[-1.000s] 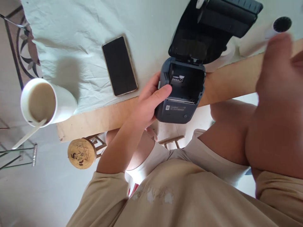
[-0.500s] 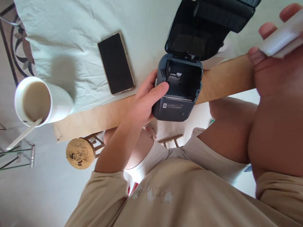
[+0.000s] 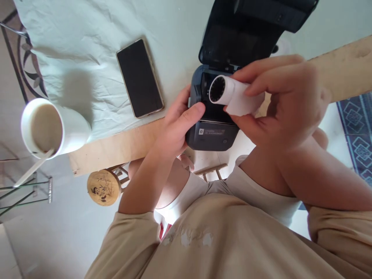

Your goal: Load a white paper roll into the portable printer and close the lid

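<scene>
My left hand (image 3: 181,120) grips the left side of a dark label printer (image 3: 213,133), its thumb lying over the edge of the paper bay. The printer's lid (image 3: 229,42) is swung fully back, away from me. Between the fingers and thumb of my right hand (image 3: 281,100) is a small white paper roll (image 3: 241,99) with a dark hollow core and a loose paper end. The roll is over the bay and covers part of it; whether it touches the inside I cannot tell. Another white roll (image 3: 283,48) lies behind the lid, partly hidden.
A smartphone (image 3: 141,77) lies on the pale cloth (image 3: 101,23) left of the printer. A white cup (image 3: 74,130) of milky drink with a spoon (image 3: 33,168) stands at the table's left. Below are a round wooden stool (image 3: 104,188) and, at right, a blue patterned mat (image 3: 359,131).
My right hand has come in from the far right with the paper roll, which is now over the printer's bay. The left hand and printer have barely moved.
</scene>
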Available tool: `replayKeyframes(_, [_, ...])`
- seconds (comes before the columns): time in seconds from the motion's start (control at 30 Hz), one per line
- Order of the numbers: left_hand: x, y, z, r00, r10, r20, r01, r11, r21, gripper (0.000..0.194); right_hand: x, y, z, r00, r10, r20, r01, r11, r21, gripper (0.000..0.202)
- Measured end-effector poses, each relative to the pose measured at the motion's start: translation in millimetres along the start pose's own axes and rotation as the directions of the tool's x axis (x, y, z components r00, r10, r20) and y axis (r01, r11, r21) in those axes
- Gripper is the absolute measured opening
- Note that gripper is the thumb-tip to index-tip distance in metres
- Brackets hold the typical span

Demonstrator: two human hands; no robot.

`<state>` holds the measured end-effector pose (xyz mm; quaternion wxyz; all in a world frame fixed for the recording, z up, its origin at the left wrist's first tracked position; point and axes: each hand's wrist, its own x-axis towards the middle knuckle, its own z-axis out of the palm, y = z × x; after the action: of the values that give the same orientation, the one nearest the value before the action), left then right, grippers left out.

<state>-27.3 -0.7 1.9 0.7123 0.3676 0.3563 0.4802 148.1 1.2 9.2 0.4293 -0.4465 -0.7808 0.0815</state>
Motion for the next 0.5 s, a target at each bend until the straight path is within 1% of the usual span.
replayKeyframes(0.07, [-0.6, 0.6, 0.1, 1.000, -0.015, 0.001, 0.015, 1.000, -0.004, 0.025, 3.9, -2.1, 0.7, 0.996, -0.084, -0.017, 0.083, 0.995, -0.063, 0.028])
replayKeyframes(0.13, [-1.2, 1.3, 0.6, 1.000, -0.027, 0.015, 0.027, 0.999, -0.023, 0.024, 5.6, -1.8, 0.7, 0.996, -0.084, 0.031, 0.086, 0.995, -0.057, 0.022])
replayKeyframes(0.2, [-1.7, 1.7, 1.3, 0.999, -0.035, 0.016, 0.035, 0.998, -0.043, 0.023, 5.7, -0.7, -0.1, 0.996, -0.076, 0.050, 0.077, 0.997, -0.030, 0.014])
replayKeyframes(0.3, [-1.7, 0.0, 0.9, 0.999, -0.042, 0.020, 0.043, 0.998, -0.047, 0.024, 3.2, -1.2, -1.0, 0.986, -0.165, -0.009, 0.165, 0.986, -0.015, 0.012])
replayKeyframes(0.37, [-0.9, -2.9, -1.2, 0.999, 0.016, 0.047, -0.015, 1.000, -0.024, 0.032, -0.3, -3.3, -0.2, 0.975, -0.224, 0.002, 0.224, 0.975, -0.004, 0.015])
replayKeyframes(0.47, [0.8, -8.0, -5.8, 0.986, 0.138, 0.092, -0.144, 0.988, 0.055, 0.045, -5.2, -4.3, 0.8, 0.953, -0.293, 0.072, 0.292, 0.956, 0.026, 0.013])
replayKeyframes(0.5, [1.2, -9.4, -7.1, 0.982, 0.157, 0.105, -0.166, 0.983, 0.080, 0.051, -5.9, -2.7, 0.0, 0.946, -0.317, 0.061, 0.315, 0.948, 0.046, 0.013])
